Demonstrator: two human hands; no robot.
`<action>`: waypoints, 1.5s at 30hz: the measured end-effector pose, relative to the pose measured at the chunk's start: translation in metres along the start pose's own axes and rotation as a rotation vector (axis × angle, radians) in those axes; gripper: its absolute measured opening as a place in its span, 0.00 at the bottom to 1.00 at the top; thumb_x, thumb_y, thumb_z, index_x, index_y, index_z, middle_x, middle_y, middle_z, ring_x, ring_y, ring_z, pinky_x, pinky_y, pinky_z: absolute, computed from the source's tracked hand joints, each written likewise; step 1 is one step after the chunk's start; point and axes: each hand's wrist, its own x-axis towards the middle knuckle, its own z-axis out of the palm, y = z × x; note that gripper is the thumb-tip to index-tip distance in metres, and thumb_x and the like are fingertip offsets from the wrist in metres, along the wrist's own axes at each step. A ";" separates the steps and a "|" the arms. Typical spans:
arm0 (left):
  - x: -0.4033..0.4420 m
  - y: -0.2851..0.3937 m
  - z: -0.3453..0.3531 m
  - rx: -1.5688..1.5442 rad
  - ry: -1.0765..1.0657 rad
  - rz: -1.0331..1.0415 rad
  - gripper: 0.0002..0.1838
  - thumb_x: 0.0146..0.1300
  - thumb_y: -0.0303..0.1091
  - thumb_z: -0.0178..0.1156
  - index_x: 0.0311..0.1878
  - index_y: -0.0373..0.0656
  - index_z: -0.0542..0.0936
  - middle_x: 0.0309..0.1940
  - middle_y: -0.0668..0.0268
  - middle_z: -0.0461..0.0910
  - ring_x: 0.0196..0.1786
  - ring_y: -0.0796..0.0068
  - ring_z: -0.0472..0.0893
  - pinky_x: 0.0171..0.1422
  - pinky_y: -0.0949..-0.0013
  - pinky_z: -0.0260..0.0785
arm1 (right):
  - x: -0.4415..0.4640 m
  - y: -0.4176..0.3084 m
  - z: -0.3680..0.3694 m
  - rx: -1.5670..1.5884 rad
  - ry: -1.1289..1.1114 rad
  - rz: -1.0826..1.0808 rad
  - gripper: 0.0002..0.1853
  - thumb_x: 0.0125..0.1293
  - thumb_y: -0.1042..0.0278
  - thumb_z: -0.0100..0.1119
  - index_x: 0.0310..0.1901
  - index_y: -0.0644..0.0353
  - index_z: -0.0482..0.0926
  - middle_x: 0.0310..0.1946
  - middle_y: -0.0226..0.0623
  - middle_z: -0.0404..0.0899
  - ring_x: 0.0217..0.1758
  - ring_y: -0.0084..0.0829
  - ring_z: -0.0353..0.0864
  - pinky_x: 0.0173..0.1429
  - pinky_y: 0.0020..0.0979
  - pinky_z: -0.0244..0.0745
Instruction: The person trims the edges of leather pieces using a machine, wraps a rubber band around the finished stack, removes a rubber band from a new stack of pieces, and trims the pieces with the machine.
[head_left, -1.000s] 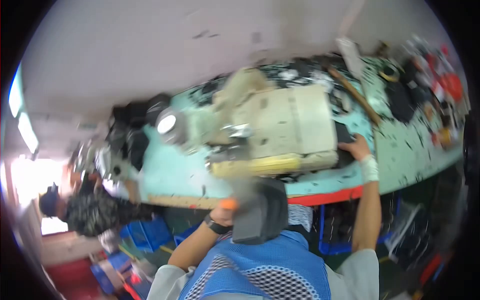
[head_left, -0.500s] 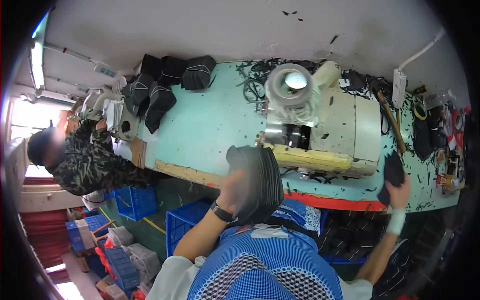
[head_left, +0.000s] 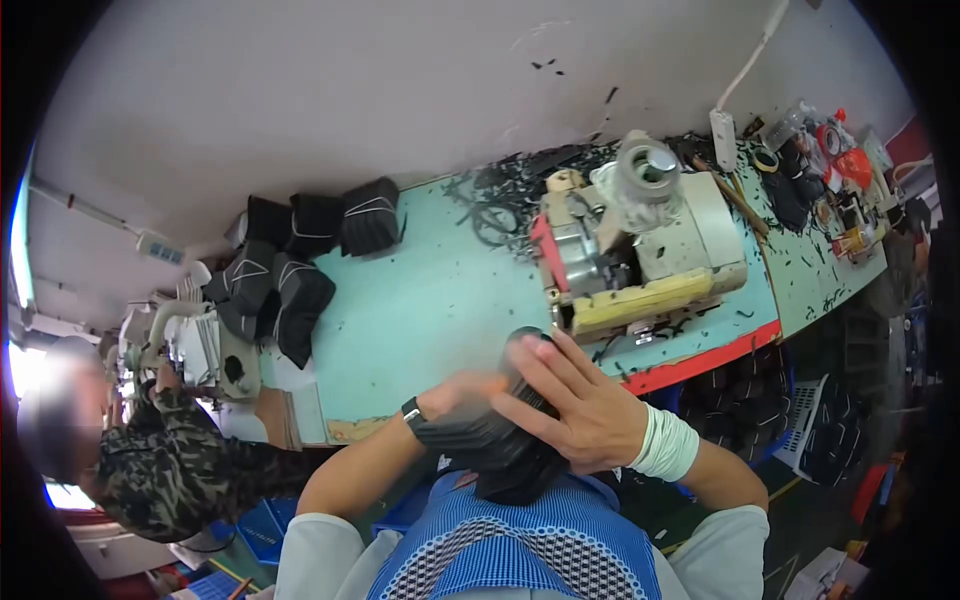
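Note:
Both of my hands are at a thick stack of black fabric-like pieces (head_left: pixel 515 468), held just in front of my apron. My left hand (head_left: pixel 462 396), blurred by motion, grips its left side; some of its fingers are hidden. On the top and right side lies my right hand (head_left: pixel 575 405), its fingers long across the stack and its thumb side against it. Beyond the stack, on the bench, stands a cream machine (head_left: pixel 690 235) with a yellow-taped front edge.
Tied black bundles (head_left: pixel 370 215) sit at the bench's back left. Black scraps litter the light green bench (head_left: pixel 440 290) around the machine. A wooden-handled tool (head_left: pixel 745 208) lies behind it. A co-worker in camouflage (head_left: pixel 165 465) works at the left. Crates with black pieces (head_left: pixel 735 400) stand below.
My right hand has come from the far right of the bench, where it held a loose black piece, to the stack. The stack has tilted, and my view has shifted.

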 end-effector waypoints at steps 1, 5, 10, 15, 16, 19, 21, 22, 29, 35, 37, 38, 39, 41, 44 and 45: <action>-0.009 0.008 0.009 0.471 0.089 0.101 0.30 0.69 0.48 0.46 0.68 0.38 0.64 0.65 0.56 0.69 0.65 0.63 0.71 0.72 0.60 0.61 | 0.009 -0.005 0.007 0.060 -0.038 0.038 0.41 0.48 0.61 0.65 0.65 0.61 0.60 0.67 0.61 0.55 0.67 0.61 0.60 0.72 0.59 0.53; -0.009 0.008 -0.022 -0.334 -0.187 0.317 0.33 0.70 0.63 0.38 0.60 0.42 0.71 0.55 0.59 0.75 0.55 0.61 0.76 0.64 0.59 0.66 | 0.036 -0.027 0.041 0.511 0.153 0.349 0.53 0.44 0.59 0.73 0.69 0.70 0.53 0.66 0.53 0.59 0.70 0.49 0.60 0.73 0.48 0.53; -0.040 -0.036 -0.037 0.022 0.152 0.632 0.45 0.66 0.67 0.43 0.75 0.44 0.50 0.72 0.58 0.58 0.72 0.63 0.61 0.77 0.57 0.50 | 0.036 -0.052 0.094 1.438 0.428 0.862 0.54 0.46 0.68 0.77 0.71 0.67 0.49 0.66 0.42 0.63 0.68 0.36 0.63 0.71 0.37 0.59; -0.063 -0.062 -0.025 0.380 0.283 0.493 0.53 0.61 0.47 0.64 0.76 0.49 0.36 0.73 0.58 0.51 0.74 0.65 0.57 0.74 0.58 0.54 | 0.004 -0.070 0.109 1.413 0.241 0.861 0.57 0.48 0.68 0.75 0.72 0.62 0.42 0.67 0.45 0.59 0.70 0.35 0.61 0.72 0.35 0.58; -0.064 -0.065 -0.026 0.298 0.288 0.466 0.51 0.59 0.43 0.67 0.76 0.42 0.42 0.70 0.55 0.58 0.72 0.64 0.61 0.72 0.60 0.58 | 0.008 -0.068 0.110 1.409 0.240 0.861 0.57 0.48 0.68 0.75 0.72 0.62 0.42 0.67 0.45 0.59 0.70 0.35 0.61 0.72 0.35 0.58; -0.055 -0.062 -0.028 0.362 0.332 0.375 0.49 0.60 0.42 0.66 0.75 0.41 0.45 0.68 0.56 0.60 0.68 0.65 0.65 0.71 0.61 0.60 | 0.014 -0.066 0.113 1.294 0.261 0.884 0.58 0.46 0.67 0.76 0.72 0.61 0.42 0.67 0.44 0.60 0.70 0.35 0.61 0.72 0.36 0.58; -0.058 -0.058 -0.017 0.420 0.342 0.377 0.51 0.62 0.43 0.64 0.76 0.45 0.38 0.72 0.58 0.54 0.71 0.66 0.59 0.74 0.60 0.55 | 0.016 -0.068 0.107 1.421 0.271 0.815 0.56 0.45 0.69 0.76 0.71 0.61 0.46 0.65 0.41 0.62 0.68 0.34 0.63 0.70 0.37 0.61; -0.056 -0.053 -0.012 0.487 0.339 0.383 0.53 0.64 0.45 0.62 0.76 0.50 0.31 0.75 0.60 0.49 0.75 0.67 0.54 0.76 0.60 0.50 | 0.018 -0.062 0.113 1.420 0.274 0.808 0.56 0.45 0.69 0.76 0.71 0.61 0.46 0.65 0.41 0.62 0.68 0.34 0.63 0.70 0.37 0.61; -0.026 0.024 -0.007 1.151 0.939 0.886 0.39 0.65 0.34 0.59 0.74 0.39 0.50 0.70 0.56 0.58 0.69 0.67 0.62 0.71 0.65 0.54 | 0.070 -0.001 0.111 1.369 0.584 0.819 0.41 0.49 0.73 0.72 0.64 0.63 0.61 0.55 0.38 0.72 0.57 0.30 0.73 0.62 0.32 0.69; -0.043 -0.010 0.045 1.740 0.731 0.762 0.09 0.51 0.28 0.71 0.35 0.38 0.83 0.31 0.59 0.83 0.25 0.71 0.80 0.31 0.72 0.73 | 0.102 0.014 0.097 1.301 0.721 0.726 0.37 0.48 0.74 0.72 0.61 0.65 0.64 0.51 0.39 0.75 0.52 0.29 0.76 0.58 0.31 0.72; -0.033 -0.009 0.039 1.746 0.710 0.790 0.09 0.51 0.27 0.70 0.36 0.38 0.83 0.31 0.60 0.83 0.26 0.70 0.81 0.32 0.71 0.74 | 0.114 0.012 0.093 1.253 0.711 0.710 0.36 0.48 0.74 0.71 0.60 0.66 0.66 0.49 0.38 0.77 0.50 0.28 0.78 0.59 0.31 0.72; -0.030 -0.009 0.036 1.709 0.728 0.794 0.09 0.52 0.27 0.70 0.37 0.38 0.83 0.30 0.59 0.83 0.28 0.70 0.81 0.34 0.71 0.74 | 0.118 0.012 0.090 1.282 0.680 0.711 0.38 0.48 0.73 0.72 0.61 0.68 0.64 0.51 0.40 0.76 0.51 0.28 0.77 0.59 0.31 0.71; -0.028 -0.010 0.035 1.667 0.742 0.795 0.09 0.52 0.27 0.69 0.37 0.38 0.83 0.30 0.59 0.82 0.30 0.70 0.82 0.35 0.71 0.74 | 0.118 0.011 0.089 1.308 0.648 0.718 0.40 0.48 0.73 0.73 0.62 0.70 0.63 0.52 0.41 0.76 0.52 0.29 0.77 0.60 0.31 0.71; -0.031 -0.008 0.037 1.543 0.661 0.836 0.07 0.53 0.27 0.69 0.36 0.38 0.83 0.30 0.59 0.82 0.33 0.68 0.83 0.40 0.67 0.75 | 0.120 0.009 0.090 1.229 0.626 0.768 0.42 0.48 0.72 0.73 0.63 0.72 0.60 0.53 0.42 0.75 0.53 0.29 0.76 0.61 0.30 0.70; -0.048 -0.006 0.034 0.973 0.441 0.838 0.05 0.56 0.28 0.67 0.33 0.38 0.81 0.31 0.59 0.82 0.38 0.64 0.83 0.47 0.57 0.73 | 0.116 0.017 0.098 1.022 0.649 0.757 0.48 0.47 0.70 0.75 0.66 0.76 0.54 0.56 0.46 0.73 0.56 0.31 0.75 0.63 0.31 0.68; -0.056 -0.006 0.031 0.519 0.322 0.771 0.06 0.57 0.29 0.67 0.32 0.38 0.80 0.32 0.59 0.82 0.40 0.62 0.83 0.51 0.52 0.71 | 0.114 0.019 0.101 0.906 0.668 0.701 0.53 0.46 0.69 0.76 0.68 0.77 0.50 0.57 0.48 0.72 0.58 0.32 0.74 0.65 0.31 0.66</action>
